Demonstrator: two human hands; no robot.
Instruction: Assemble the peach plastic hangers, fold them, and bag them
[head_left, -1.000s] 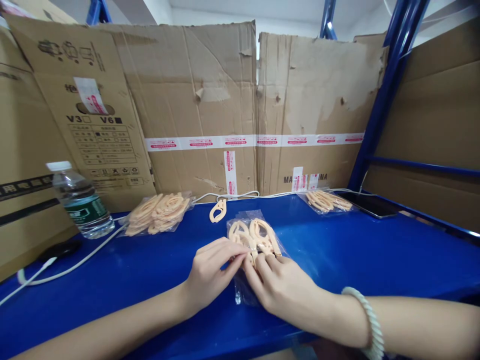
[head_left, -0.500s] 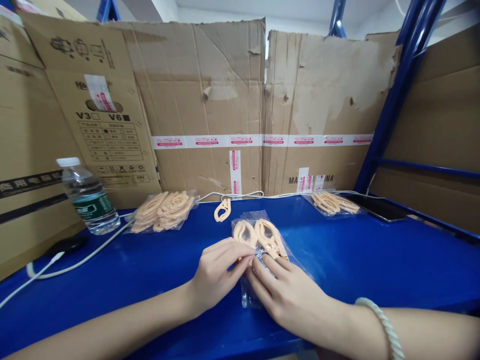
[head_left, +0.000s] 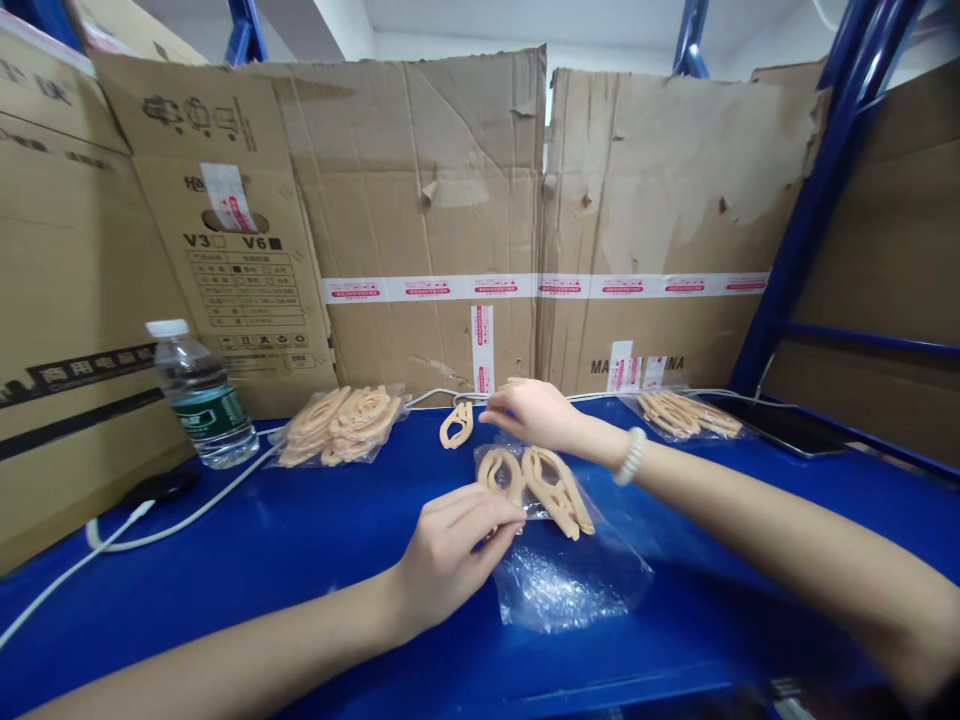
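A clear plastic bag (head_left: pixel 574 590) lies on the blue table, with beige folding hangers (head_left: pixel 559 490) in its far part. My left hand (head_left: pixel 457 545) pinches the bag's edge between thumb and fingers, beside the hangers. Beyond the bag, my right hand (head_left: pixel 529 412) is raised with its fingers apart and nothing visible in them. It is just right of a single loose beige hanger (head_left: pixel 456 426). A pale beaded bracelet circles the right wrist.
Filled bags of hangers lie at the back left (head_left: pixel 341 425) and back right (head_left: pixel 682 414). A water bottle (head_left: pixel 206 400), a black device (head_left: pixel 161 488) and white cables are at left. A dark phone (head_left: pixel 787 425) lies far right. Cardboard panels (head_left: pixel 420 230) stand behind.
My right hand has let go of the bag and moved up and away toward the loose hanger. The bag's near part now lies spread out. My left hand still pinches it.
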